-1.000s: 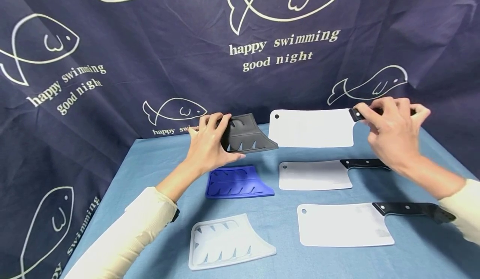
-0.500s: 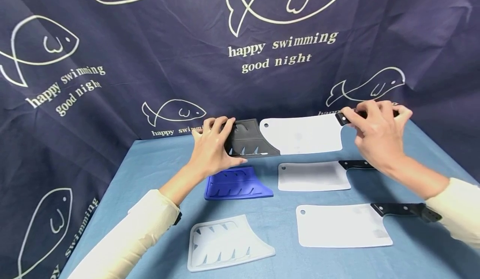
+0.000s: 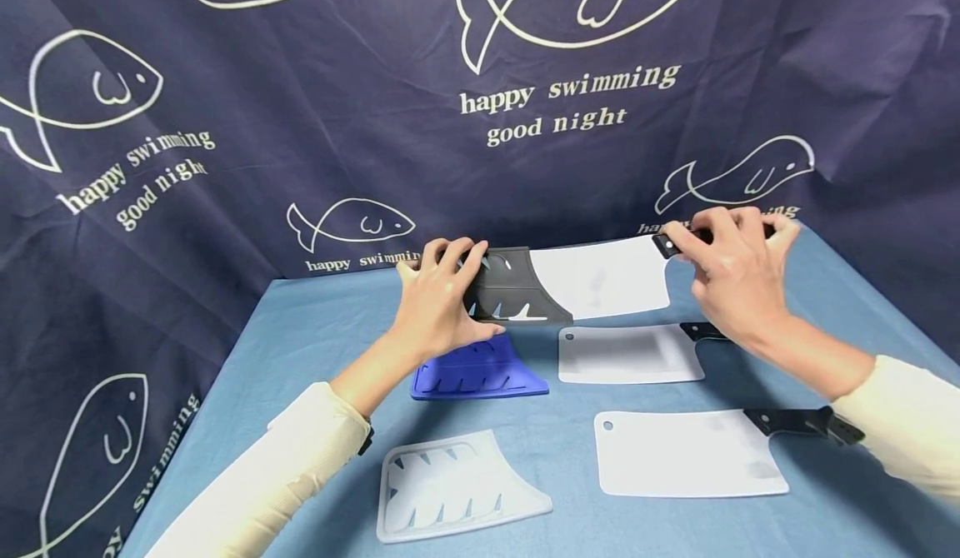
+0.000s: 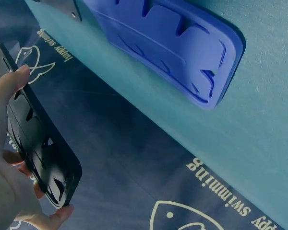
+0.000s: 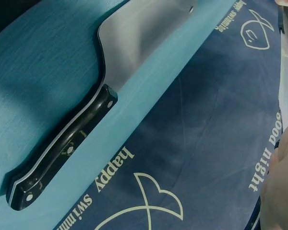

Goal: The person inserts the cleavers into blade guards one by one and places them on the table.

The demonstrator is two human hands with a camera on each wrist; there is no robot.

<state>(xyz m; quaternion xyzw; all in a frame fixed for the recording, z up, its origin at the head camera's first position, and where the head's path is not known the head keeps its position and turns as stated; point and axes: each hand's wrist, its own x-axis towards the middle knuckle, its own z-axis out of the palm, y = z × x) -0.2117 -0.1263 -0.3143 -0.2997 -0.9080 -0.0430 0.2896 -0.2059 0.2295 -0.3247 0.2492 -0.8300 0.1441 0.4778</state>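
My left hand (image 3: 438, 300) grips a black blade cover (image 3: 510, 285) by its closed end, thumb below and fingers over the top edge. In the left wrist view that cover (image 4: 43, 143) is seen nearly edge-on. Above the table's far side, my right hand (image 3: 742, 279) holds a cleaver (image 3: 603, 279) by its black handle. The front part of its blade is inside the black cover; white metal shows through the lower slots. The rest of the blade is bare. Most of the handle is hidden behind my fingers.
A blue blade cover (image 3: 480, 371) and a white blade cover (image 3: 457, 487) lie on the blue tabletop (image 3: 315, 325) at left. Two more cleavers lie at right, a middle cleaver (image 3: 630, 354) and a near cleaver (image 3: 686, 454). A dark fish-print curtain (image 3: 360, 108) hangs behind.
My right hand has brought the cleaver leftward and slightly down, and its blade tip has slid into the black cover. My left hand has shifted a little right and down with the cover.
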